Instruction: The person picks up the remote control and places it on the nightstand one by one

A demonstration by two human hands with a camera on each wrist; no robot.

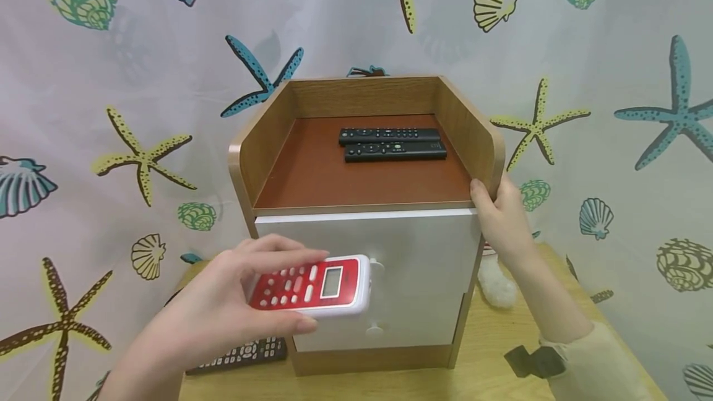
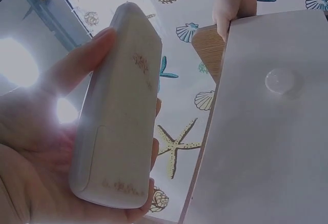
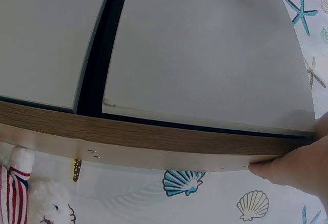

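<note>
In the head view my left hand (image 1: 217,302) grips a red-and-white remote control (image 1: 348,286) with a small display, holding it in front of a small wooden cabinet (image 1: 345,194) with white drawer fronts. The remote's pale back (image 2: 123,106) faces the left wrist camera, the thumb along one edge and fingertips showing at the other. My right hand (image 1: 504,218) holds the front edge of the cabinet's right side panel, near the top board. Two black remote controls, a rear one (image 1: 390,135) and a front one (image 1: 395,151), lie side by side on the reddish-brown top.
Left of the cabinet's base, another black remote control (image 1: 250,354) lies on the light wooden table (image 1: 490,351), partly hidden by my left arm. A white plush toy (image 1: 496,283) is at the cabinet's right. Behind hangs a curtain (image 1: 557,48) printed with shells and starfish.
</note>
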